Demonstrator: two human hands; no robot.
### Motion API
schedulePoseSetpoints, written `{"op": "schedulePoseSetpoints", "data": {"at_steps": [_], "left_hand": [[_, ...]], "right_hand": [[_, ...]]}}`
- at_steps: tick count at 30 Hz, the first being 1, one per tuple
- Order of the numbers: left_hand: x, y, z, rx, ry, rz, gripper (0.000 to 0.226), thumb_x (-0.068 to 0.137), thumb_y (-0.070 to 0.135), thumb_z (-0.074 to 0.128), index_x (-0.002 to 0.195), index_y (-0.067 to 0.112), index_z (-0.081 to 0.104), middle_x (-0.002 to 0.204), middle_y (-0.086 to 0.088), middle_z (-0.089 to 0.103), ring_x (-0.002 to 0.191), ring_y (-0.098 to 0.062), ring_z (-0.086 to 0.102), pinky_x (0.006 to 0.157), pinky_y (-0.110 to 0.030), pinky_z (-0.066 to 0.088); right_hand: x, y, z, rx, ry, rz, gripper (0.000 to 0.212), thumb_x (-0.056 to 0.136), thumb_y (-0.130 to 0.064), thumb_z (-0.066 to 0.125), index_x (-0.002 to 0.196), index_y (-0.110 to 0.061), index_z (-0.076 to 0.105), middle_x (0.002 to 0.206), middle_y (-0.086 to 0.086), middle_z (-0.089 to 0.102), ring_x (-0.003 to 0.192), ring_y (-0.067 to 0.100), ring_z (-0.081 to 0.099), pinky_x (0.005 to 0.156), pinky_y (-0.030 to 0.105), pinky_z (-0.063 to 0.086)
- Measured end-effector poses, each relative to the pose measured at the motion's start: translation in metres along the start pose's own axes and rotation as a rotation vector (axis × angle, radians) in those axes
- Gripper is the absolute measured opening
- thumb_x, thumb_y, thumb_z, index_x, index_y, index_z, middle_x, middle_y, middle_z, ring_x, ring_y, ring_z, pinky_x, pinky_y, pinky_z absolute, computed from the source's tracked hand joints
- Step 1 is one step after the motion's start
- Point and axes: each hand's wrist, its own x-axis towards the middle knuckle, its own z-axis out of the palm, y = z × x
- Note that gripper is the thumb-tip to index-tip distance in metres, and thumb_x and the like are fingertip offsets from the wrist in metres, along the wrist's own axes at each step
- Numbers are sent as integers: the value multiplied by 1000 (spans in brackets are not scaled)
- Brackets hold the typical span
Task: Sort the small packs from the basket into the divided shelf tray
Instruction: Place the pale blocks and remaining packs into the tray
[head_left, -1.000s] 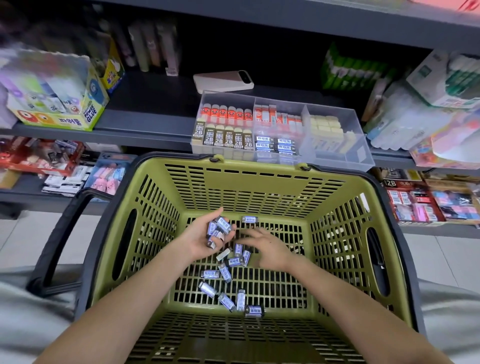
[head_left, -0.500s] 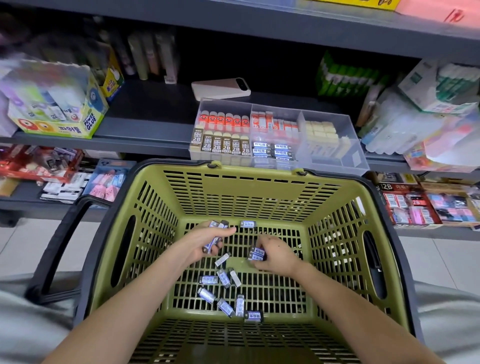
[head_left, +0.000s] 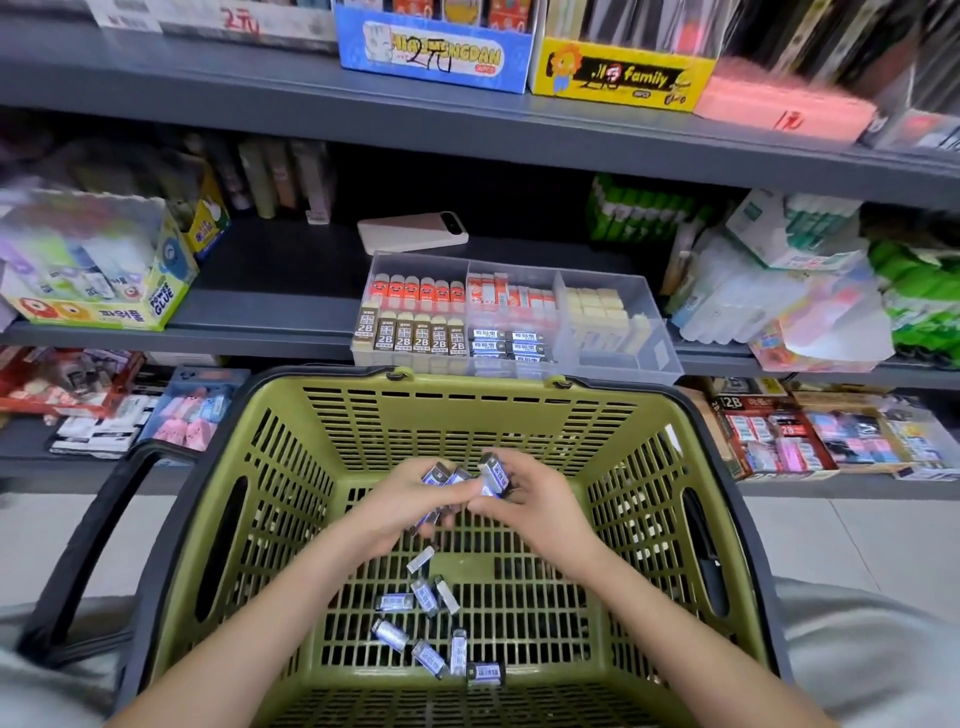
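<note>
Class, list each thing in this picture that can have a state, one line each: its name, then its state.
left hand: gripping a bunch of small packs
right hand: holding a pack
loose packs: lying scattered on the basket floor
basket: upright, handle folded down at the left
divided tray: uncovered, on the shelf, holding stock
phone: lying flat, back up, behind the tray

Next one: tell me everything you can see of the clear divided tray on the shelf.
The divided tray is clear plastic, rectangular, level, with three columns. It sits on the grey shelf just beyond the basket and its far rim. Left column: red-topped packs behind, brown 2B packs in front. Middle: red-and-white packs behind, dark blue packs in front. Right: pale yellow blocks, front part bare. Only shelf and contents touch it.
</note>
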Motion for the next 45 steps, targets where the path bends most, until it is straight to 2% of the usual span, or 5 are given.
{"op": "schedulePoseSetpoints", "data": {"at_steps": [7,15,25,35,45], "left_hand": [[-17,33,2,-59,-15,137,23,77,28,74,82,9,61,59,-2,53,49,-10,46,41,-19,25],[-29,61,-27,-255,72,249,41,68,32,76,93,3,63,64,-5,55,50,-11,48,37,-16,26],[-23,98,-50,-452,219,411,41,72,27,74,100,1,60,67,-4,55,54,-11,51,35,-15,29],[-15,108,-46,-404,267,470,23,68,33,75,83,16,69,68,-4,54,57,-13,50,36,-17,30],[-18,99,-44,-370,282,446,41,67,38,74,89,5,63,67,-6,53,58,-15,47,38,-17,30]], "right_hand": [[4,-39,-17,9,-73,-40,19,98,-19,46,102,-6,59,92,27,66,87,42,63,80,56,51],[35,-80,-68,48,245,-186,17,84,-21,68,90,-38,68,72,-27,59,67,-8,49,67,6,39],[110,-88,-74,-316,238,-59,9,82,-17,66,78,-8,67,69,-1,60,64,12,50,69,31,46],[120,-83,-62,-658,186,-80,9,82,-24,67,75,-19,69,71,-9,66,71,8,57,59,20,36],[112,-95,-65,-932,191,-251,19,89,-35,58,89,-22,72,93,-7,68,94,13,55,97,32,39]]}}
